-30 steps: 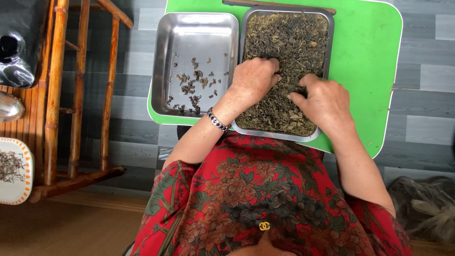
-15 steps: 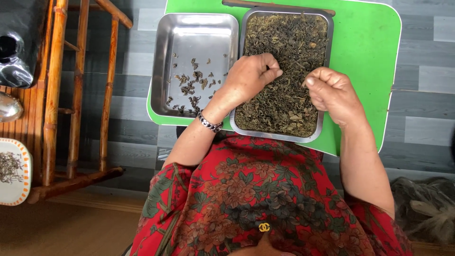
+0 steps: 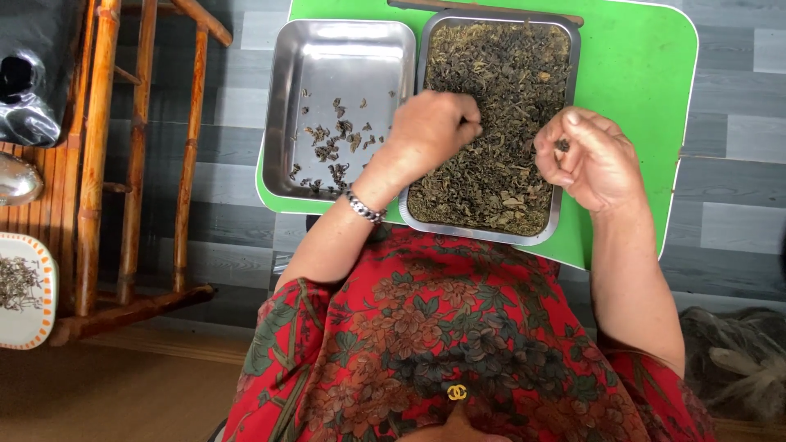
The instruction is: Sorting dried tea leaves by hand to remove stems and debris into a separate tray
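Pinching a dry leaf bit [image 3: 562,145], the right hand [image 3: 591,160] hangs by the full tray [image 3: 493,123]; left hand [image 3: 430,131] is curled shut on the leaves w/ nothing seen inside. Leaves look light, crumbly & best picked w/ fingertips

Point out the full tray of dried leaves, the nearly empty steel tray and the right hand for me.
full tray of dried leaves [image 3: 499,123], head view, on the leaf pile.
nearly empty steel tray [image 3: 348,61], head view, on its bare floor.
right hand [image 3: 594,160], head view, on the palm side.
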